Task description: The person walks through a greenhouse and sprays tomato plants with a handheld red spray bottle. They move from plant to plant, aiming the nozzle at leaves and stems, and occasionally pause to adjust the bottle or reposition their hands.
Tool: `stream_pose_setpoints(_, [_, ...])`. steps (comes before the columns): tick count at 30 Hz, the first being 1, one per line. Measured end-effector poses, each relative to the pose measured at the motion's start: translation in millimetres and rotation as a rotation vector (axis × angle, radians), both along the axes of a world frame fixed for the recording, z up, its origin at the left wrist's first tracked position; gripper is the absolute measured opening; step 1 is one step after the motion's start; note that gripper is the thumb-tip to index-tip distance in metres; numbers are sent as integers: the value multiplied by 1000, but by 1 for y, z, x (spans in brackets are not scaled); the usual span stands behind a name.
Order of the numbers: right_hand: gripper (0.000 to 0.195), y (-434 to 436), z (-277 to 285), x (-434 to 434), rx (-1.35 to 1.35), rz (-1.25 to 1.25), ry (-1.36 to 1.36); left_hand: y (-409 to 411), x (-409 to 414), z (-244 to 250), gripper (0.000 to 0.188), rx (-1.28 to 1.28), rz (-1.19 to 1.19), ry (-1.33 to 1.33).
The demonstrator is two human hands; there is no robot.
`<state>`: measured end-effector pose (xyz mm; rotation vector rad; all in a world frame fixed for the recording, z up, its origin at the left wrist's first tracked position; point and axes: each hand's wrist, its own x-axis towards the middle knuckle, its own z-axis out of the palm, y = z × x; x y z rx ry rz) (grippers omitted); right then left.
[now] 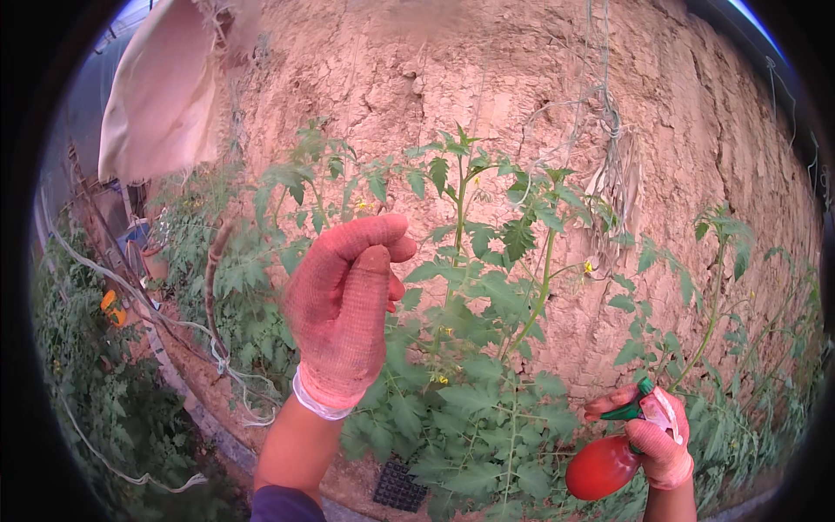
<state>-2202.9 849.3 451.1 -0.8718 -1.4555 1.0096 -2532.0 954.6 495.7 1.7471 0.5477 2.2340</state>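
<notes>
My left hand (346,307), in a red knit glove with a pale cuff, is raised before the tomato plants (483,300). Its fingers are curled towards the thumb; whether anything small is between them cannot be told. My right hand (659,437), gloved alike, grips the neck of a spray bottle (603,466) at the lower right. The bottle holds red or is red itself, with a green trigger and nozzle, and is tilted. Small yellow flowers (443,379) show among the leaves between the two hands.
A cracked earthen wall (417,117) rises behind the plants. Strings (610,121) hang at the upper right, and a pale cloth (163,98) at the upper left. A black seedling tray (399,486) lies on the ground. Left are a bent stick (212,280) and loose cord (163,318).
</notes>
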Motion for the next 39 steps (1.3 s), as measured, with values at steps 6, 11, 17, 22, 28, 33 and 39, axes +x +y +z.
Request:
stream_pose_setpoints(6, [46,7,-6,-22,-46,83,23,-33,-12,-75,18,169,15,619])
stream_pose_setpoints(11, [41,-7,-23,-43,-140,322,-162,-61,-12,-214,26,-474,-231,679])
stream_pose_setpoints(17, [39,-8,-73,-88,-125,770,-168,-147,-49,-409,33,-1575,-233,63])
stream_pose_setpoints(22, [36,3,-135,-113,159,887,-392,-257,-57,-466,36,-1699,-52,-581])
stream_pose_setpoints(28, [42,4,-168,-166,-161,887,-462,-305,-73,-476,34,-1592,148,-883])
stream_pose_setpoints(33, [32,30,-189,-204,-42,937,-496,-269,-116,-475,34,-1562,117,-895])
stream_pose_setpoints(39, [32,62,-202,-295,71,896,-564,-192,-217,-488,35,-1519,-59,-841])
